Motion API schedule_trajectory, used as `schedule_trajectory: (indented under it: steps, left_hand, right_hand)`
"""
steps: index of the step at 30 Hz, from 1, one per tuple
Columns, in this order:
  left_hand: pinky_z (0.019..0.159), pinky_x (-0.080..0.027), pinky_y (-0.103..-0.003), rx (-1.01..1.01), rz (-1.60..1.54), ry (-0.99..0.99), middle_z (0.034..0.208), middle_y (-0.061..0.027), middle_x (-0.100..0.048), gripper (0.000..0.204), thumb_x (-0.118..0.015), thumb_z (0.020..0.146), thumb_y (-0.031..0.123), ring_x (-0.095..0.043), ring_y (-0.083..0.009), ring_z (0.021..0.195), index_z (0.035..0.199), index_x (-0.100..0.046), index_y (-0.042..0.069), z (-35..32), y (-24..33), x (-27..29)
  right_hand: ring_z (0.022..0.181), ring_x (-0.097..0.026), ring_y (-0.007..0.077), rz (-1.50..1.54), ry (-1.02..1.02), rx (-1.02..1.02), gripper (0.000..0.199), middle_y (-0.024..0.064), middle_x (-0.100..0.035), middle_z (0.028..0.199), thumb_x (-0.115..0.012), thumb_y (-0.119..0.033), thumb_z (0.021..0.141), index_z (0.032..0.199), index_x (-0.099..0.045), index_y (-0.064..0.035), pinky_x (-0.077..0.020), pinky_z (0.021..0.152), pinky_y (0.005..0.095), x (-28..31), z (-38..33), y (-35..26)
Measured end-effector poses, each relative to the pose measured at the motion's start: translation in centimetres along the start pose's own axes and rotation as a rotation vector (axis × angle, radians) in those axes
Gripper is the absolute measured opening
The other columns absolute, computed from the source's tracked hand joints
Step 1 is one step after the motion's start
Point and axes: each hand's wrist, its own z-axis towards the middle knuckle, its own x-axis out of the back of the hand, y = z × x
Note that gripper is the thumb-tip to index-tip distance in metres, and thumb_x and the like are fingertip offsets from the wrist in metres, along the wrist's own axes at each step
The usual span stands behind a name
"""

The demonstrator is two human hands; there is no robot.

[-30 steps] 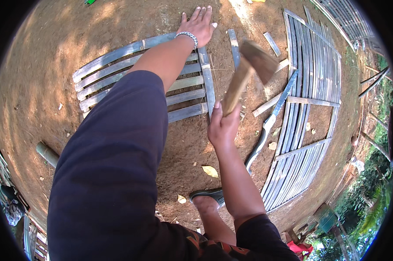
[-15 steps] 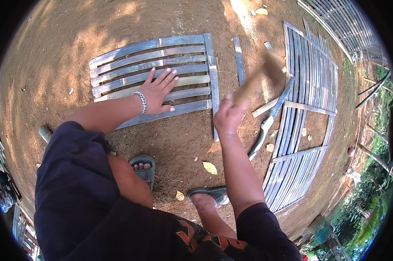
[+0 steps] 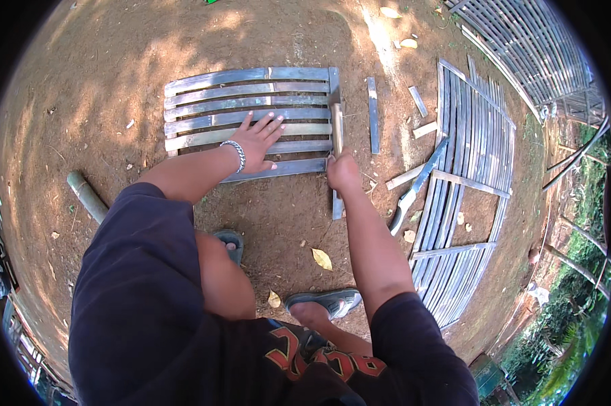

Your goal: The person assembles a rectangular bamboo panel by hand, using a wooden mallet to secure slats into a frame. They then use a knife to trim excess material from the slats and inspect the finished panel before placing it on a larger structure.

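While our left hand [image 3: 258, 147] lay palm down, fingers parted, on the slatted bamboo panel [image 3: 211, 121] at eleven o'clock from mid-view, our right hand [image 3: 344, 170], at one o'clock, was curled round a wooden-handled tool [image 3: 338, 128], its handle pointing to twelve; the panel's slats looked blue-grey, one paler and yellowish, with narrow gaps between, meeting a crosspiece [image 3: 337, 204].
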Motion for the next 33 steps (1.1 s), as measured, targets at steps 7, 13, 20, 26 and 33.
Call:
schedule_trajectory:
  steps: [7,13,20,26,33]
  left_hand:
    - [0.124,-0.009,-0.053,0.365,-0.247,0.183,0.165,-0.0207,-0.015,0.092,-0.063,0.091,0.049,-0.013,-0.0351,0.154,0.158,-0.019,0.003,-8.5,-0.9,-0.7]
    - [0.120,-0.023,-0.048,1.034,-0.438,0.556,0.156,-0.0253,-0.036,0.088,-0.066,0.089,0.046,-0.030,-0.0392,0.147,0.153,-0.029,-0.003,-13.6,-7.2,-8.9]
    - [0.111,-0.040,-0.043,1.242,-0.752,0.642,0.136,-0.0269,-0.058,0.079,-0.071,0.083,0.042,-0.054,-0.0386,0.128,0.142,-0.046,-0.004,-12.7,-9.5,-9.9]
    - [0.084,-0.051,-0.031,0.989,-1.411,0.784,0.105,-0.0073,-0.073,0.049,-0.079,0.084,0.037,-0.065,-0.0152,0.094,0.112,-0.070,-0.002,-15.4,-12.2,-5.6]
    - [0.085,-0.053,-0.031,0.179,-1.892,0.810,0.111,-0.0086,-0.069,0.039,-0.069,0.095,0.025,-0.066,-0.0146,0.095,0.122,-0.059,-0.001,-18.4,-2.9,8.6]
  right_hand:
    - [0.093,-0.065,0.0513,0.217,0.095,-0.002,0.038,0.0335,-0.066,0.098,-0.057,-0.028,0.100,0.119,-0.048,0.0032,-0.0504,0.082,0.0541,3.1,-3.2,-1.2]
    - [0.092,-0.064,0.0519,0.106,0.234,-0.150,0.040,0.0328,-0.066,0.099,-0.058,-0.029,0.098,0.124,-0.048,-0.0004,-0.0500,0.080,0.0552,2.6,-7.5,6.5]
    - [0.101,-0.061,0.0517,-0.143,0.209,-0.385,0.046,0.0344,-0.063,0.106,-0.064,-0.026,0.093,0.123,-0.045,0.0038,-0.0471,0.089,0.0559,-3.0,-17.7,16.8]
    - [0.134,-0.040,0.0406,-0.305,0.178,-0.490,0.074,0.0219,-0.041,0.144,-0.071,-0.042,0.088,0.146,-0.042,-0.0069,-0.0393,0.104,0.0569,-2.2,-16.8,14.2]
    - [0.132,-0.044,0.0416,-0.125,0.147,-0.140,0.073,0.0219,-0.048,0.141,-0.070,-0.041,0.088,0.148,-0.043,-0.0103,-0.0377,0.110,0.0525,-0.6,-9.6,12.0]
